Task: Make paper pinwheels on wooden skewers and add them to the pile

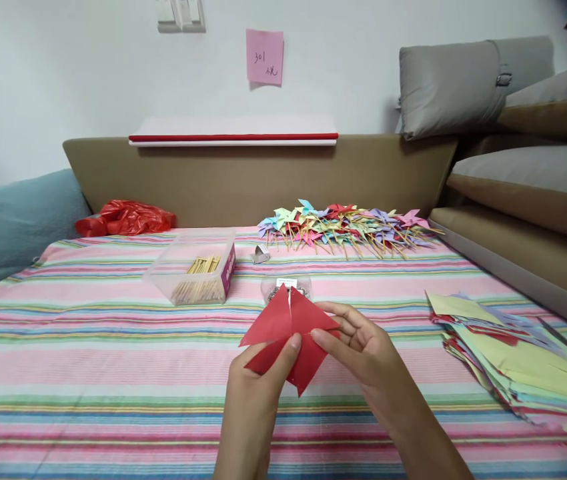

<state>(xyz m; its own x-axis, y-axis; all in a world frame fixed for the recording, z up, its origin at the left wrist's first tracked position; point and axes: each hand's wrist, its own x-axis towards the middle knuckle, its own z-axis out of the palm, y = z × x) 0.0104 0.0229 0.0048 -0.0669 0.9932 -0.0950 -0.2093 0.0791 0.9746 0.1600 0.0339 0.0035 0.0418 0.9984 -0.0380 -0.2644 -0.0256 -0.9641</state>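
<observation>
A square of red paper (274, 319), slit in from its corners, is held up over the striped cloth. My left hand (259, 373) pinches its lower left part, the thumb near the centre and the fingers behind. On the other side, my right hand (356, 343) grips the right part between thumb and fingers. Tiny holes show near some paper tips. Just behind the paper sits a round clear container (304, 285) of small metal pieces, partly hidden. Farther back to the left, a clear plastic box (163, 270) holds many wooden sticks (204, 265).
Finished paper pinwheels (346, 227) lie heaped at the back right. A stack of cut coloured paper (518, 353) lies at right. A red plastic bag (131, 219) and a small folded card piece (261, 253) rest farther back. Cushions (528, 180) rise along the right.
</observation>
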